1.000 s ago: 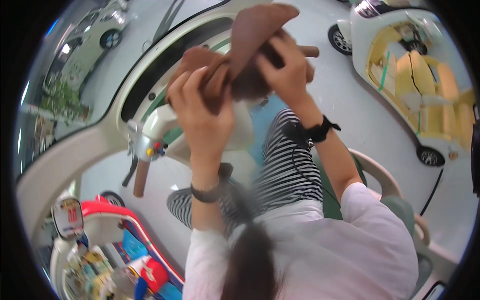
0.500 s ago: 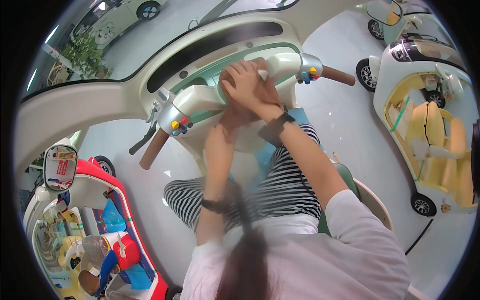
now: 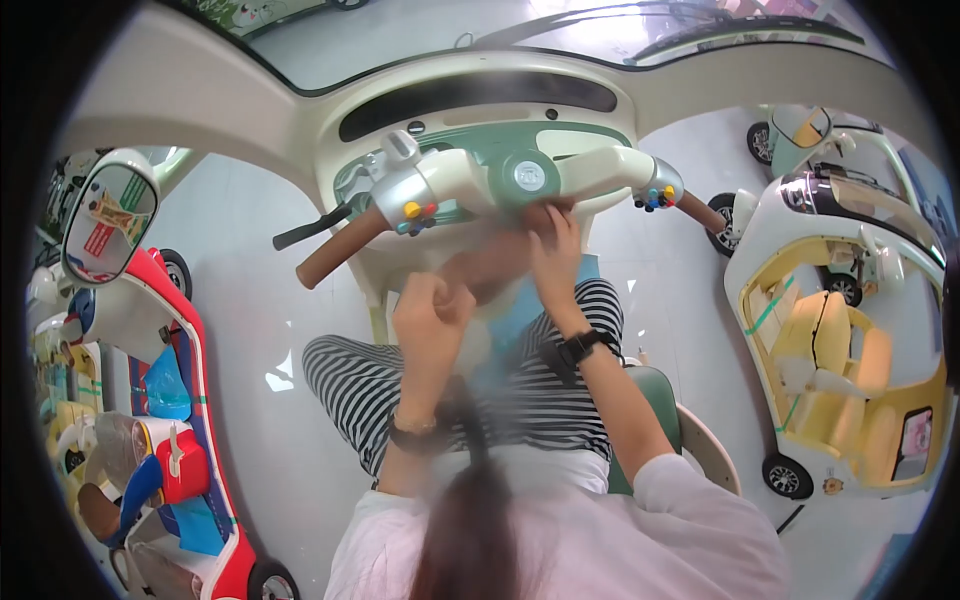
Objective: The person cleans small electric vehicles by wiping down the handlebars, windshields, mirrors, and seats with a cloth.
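Observation:
A brown cloth [image 3: 492,262], blurred by motion, stretches between my two hands. My left hand [image 3: 432,310] is closed round its left end, above my striped trousers. At its upper right end, my right hand [image 3: 556,250] pinches the cloth, just below the green round hub [image 3: 529,175] of the handlebar. A brown left grip [image 3: 343,246] with a brake lever and coloured buttons [image 3: 418,211] is to the left of my hands. The brown right grip [image 3: 700,211] and its coloured buttons [image 3: 657,197] are further right.
The pale dashboard [image 3: 480,88] and windshield frame curve ahead. A side mirror [image 3: 110,217] stands at the left, above a red and white vehicle [image 3: 198,370]. To the right is a white vehicle with a yellow interior [image 3: 745,290]. A green seat [image 3: 652,400] is beside me.
The brown cloth was bunched up high, then pressed on the handlebar's middle. It is now lower and stretched out, with my hands apart. The hub has come into sight, and the view has shifted.

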Available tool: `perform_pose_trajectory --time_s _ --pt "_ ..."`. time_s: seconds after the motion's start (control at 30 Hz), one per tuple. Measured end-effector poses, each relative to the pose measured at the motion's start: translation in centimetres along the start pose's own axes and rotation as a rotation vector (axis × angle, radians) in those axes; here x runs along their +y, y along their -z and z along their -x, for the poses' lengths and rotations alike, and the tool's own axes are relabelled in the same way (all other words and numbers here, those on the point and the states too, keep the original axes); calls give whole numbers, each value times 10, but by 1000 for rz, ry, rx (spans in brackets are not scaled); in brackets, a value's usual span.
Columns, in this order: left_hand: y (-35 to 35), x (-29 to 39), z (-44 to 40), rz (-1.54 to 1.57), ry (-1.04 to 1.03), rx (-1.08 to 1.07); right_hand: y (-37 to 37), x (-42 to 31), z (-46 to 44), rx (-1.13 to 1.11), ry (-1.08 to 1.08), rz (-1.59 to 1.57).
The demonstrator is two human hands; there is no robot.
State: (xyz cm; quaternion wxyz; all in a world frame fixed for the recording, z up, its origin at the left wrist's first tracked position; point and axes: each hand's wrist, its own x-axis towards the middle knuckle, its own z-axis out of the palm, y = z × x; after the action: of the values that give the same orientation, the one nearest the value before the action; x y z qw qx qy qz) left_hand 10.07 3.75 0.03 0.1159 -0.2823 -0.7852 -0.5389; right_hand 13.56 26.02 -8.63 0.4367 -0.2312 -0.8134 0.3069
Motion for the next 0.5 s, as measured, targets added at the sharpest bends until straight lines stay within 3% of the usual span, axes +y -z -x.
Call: perform_pose_trajectory --time_s 0.03,0.27,0.3,0.37,0.47,0.5 --pt "7 1 1 29 2 64 3 -5 7 -27 -129 -84" --pt "68 9 -34 -144 -293 531 12 -124 -21 178 155 -273" --pt "79 10 -44 -173 -253 575 11 -149 -33 237 271 -141" --pt "101 5 -62 -199 -146 652 -6 -186 -52 181 335 -370" --pt "148 -4 -75 -118 207 435 -34 -220 -69 27 602 -290" --pt "163 -11 -76 -372 310 336 -45 -225 -66 -70 642 -318"
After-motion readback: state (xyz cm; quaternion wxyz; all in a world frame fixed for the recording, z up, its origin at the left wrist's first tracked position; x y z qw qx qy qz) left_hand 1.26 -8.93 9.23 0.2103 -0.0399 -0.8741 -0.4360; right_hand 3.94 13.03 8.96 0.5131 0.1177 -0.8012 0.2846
